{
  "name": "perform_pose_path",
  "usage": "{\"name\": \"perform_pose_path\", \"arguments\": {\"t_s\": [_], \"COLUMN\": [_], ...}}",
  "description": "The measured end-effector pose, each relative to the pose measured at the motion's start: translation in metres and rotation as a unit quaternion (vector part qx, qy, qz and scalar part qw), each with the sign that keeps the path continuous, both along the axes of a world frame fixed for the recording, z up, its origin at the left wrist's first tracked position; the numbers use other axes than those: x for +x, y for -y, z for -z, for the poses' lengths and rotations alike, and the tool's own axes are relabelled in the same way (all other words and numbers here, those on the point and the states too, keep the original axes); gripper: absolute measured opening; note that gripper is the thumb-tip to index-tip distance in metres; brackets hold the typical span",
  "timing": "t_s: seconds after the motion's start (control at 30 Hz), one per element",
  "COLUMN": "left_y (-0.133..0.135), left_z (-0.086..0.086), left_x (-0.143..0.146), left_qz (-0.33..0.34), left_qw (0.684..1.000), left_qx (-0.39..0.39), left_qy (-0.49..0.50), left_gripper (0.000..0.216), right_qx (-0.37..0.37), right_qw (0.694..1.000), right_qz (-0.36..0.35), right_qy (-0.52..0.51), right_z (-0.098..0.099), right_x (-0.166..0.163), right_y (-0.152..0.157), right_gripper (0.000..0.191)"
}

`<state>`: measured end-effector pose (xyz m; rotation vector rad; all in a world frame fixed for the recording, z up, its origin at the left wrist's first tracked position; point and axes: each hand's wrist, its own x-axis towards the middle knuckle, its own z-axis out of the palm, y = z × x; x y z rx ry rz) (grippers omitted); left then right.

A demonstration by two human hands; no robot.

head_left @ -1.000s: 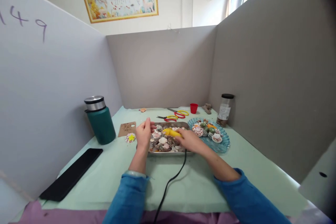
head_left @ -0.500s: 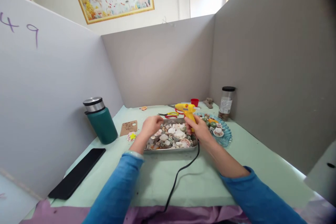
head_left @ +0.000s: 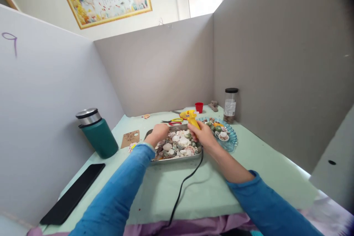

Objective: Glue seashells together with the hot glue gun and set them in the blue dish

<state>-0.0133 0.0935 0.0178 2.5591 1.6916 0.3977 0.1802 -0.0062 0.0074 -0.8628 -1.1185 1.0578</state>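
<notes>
My right hand (head_left: 205,135) is wrapped round the handle of a yellow hot glue gun (head_left: 189,116), its nozzle pointing left and its black cord (head_left: 181,188) hanging down toward me. A metal tray (head_left: 177,158) heaped with seashells (head_left: 183,141) lies below both hands. Over the tray's left back part is my left hand (head_left: 158,133), back up and fingers curled in. Its fingertips are hidden, so whatever it may pinch cannot be made out. Partly behind the left wrist lies a pale piece with a yellow star (head_left: 132,146).
A blue scalloped plate (head_left: 233,142) with shells stands right of the tray. Behind are scissors (head_left: 175,121), a red cup (head_left: 199,107) and a lidded jar (head_left: 230,106). To the left are a brown card (head_left: 129,139), a green bottle (head_left: 99,136) and a black phone-like slab (head_left: 74,191).
The view has swung a little to the right. My left hand has turned further over, fingers tucked out of sight, its forearm now covering part of the starred piece. My right hand keeps the glue gun.
</notes>
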Motion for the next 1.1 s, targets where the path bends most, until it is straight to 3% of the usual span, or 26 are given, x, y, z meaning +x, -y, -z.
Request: {"name": "perform_pose_path", "arguments": {"t_s": [0.13,0.23,0.27,0.33,0.4,0.47,0.57,0.67,0.9,1.1], "left_y": [0.004,0.022,0.03,0.049,0.067,0.08,0.09,0.092,0.095,0.098], "left_z": [-0.006,-0.008,-0.009,-0.009,-0.01,-0.011,-0.011,-0.007,0.006,0.005], "left_x": [-0.015,-0.016,-0.015,-0.01,-0.006,-0.002,0.0,0.002,0.011,0.01], "left_qz": [-0.012,-0.008,-0.013,0.019,0.041,0.055,0.067,0.074,0.067,0.081], "left_qw": [0.997,0.985,0.949,0.833,0.735,0.675,0.626,0.611,0.605,0.664], "left_qx": [0.008,-0.029,-0.095,-0.201,-0.265,-0.29,-0.3,-0.298,-0.311,-0.266], "left_qy": [0.072,0.172,0.301,0.515,0.623,0.677,0.716,0.73,0.73,0.694], "left_gripper": [0.009,0.015,0.016,0.021,0.027,0.029,0.027,0.025,0.032,0.036], "right_qx": [0.035,0.049,0.057,0.08,0.09,0.081,0.052,0.038,0.069,0.055], "right_qw": [0.998,0.996,0.995,0.992,0.99,0.992,0.997,0.999,0.994,0.993], "right_qz": [-0.039,-0.073,-0.079,-0.086,-0.094,-0.094,-0.055,-0.025,0.005,0.042], "right_qy": [-0.023,-0.011,-0.015,-0.04,-0.046,-0.026,-0.008,0.016,0.086,0.093], "right_z": [-0.004,-0.004,-0.003,-0.002,-0.001,0.0,0.003,0.006,0.009,0.003], "right_x": [-0.001,-0.003,-0.004,-0.007,-0.012,-0.018,-0.027,-0.034,-0.036,-0.032], "right_y": [0.005,0.009,0.01,0.012,0.011,0.009,0.004,0.002,0.009,0.012], "right_gripper": [0.033,0.029,0.026,0.023,0.023,0.033,0.039,0.039,0.032,0.022]}}
